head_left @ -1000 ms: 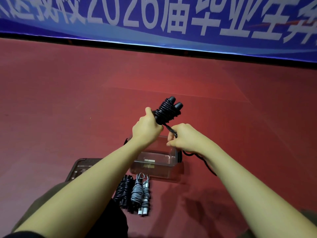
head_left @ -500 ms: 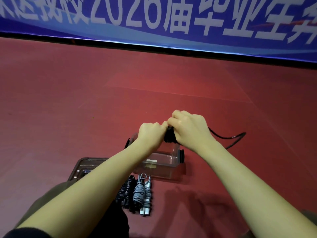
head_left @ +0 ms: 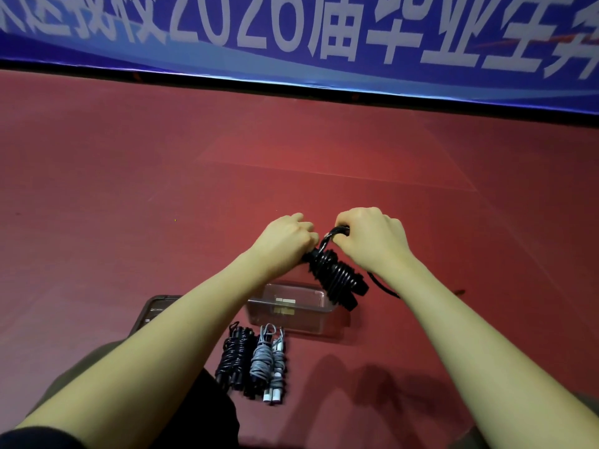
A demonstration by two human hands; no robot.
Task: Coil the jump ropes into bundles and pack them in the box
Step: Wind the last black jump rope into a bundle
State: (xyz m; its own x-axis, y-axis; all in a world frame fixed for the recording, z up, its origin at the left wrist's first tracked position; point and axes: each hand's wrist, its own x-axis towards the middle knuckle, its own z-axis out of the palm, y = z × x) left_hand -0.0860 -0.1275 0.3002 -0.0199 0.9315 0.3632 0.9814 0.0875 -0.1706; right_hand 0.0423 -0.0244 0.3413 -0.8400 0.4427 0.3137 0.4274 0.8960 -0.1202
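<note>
While both of your hands are raised above the clear plastic box (head_left: 291,315), the black jump rope bundle (head_left: 337,280) hangs between them, over the box's far right corner and tilted down toward it.

1. Left hand (head_left: 285,239): fingers are curled tight at the upper end of the bundle. It appears to grasp the handles there, though the contact itself is hidden behind the knuckles.
2. Right hand (head_left: 372,241): fingers are clenched around a loop of black cord (head_left: 334,233) that rises from the top of the bundle. A loose length of the same cord trails out beneath your right wrist, to the right of the box.
3. Box: it sits open on the red floor (head_left: 162,189). A small label shows through its near wall; what else it holds cannot be made out.
4. Finished bundles: two black coiled ropes (head_left: 233,358) and two grey coiled ropes (head_left: 267,361) lie side by side on the floor, just in front of the box on your side, touching one another.
5. Lid (head_left: 152,311): a dark lid or tray lies to the left of the box, partly covered by your left forearm.
6. Beyond the box, a blue banner (head_left: 291,37) with white characters runs along the far edge of the floor.
</note>
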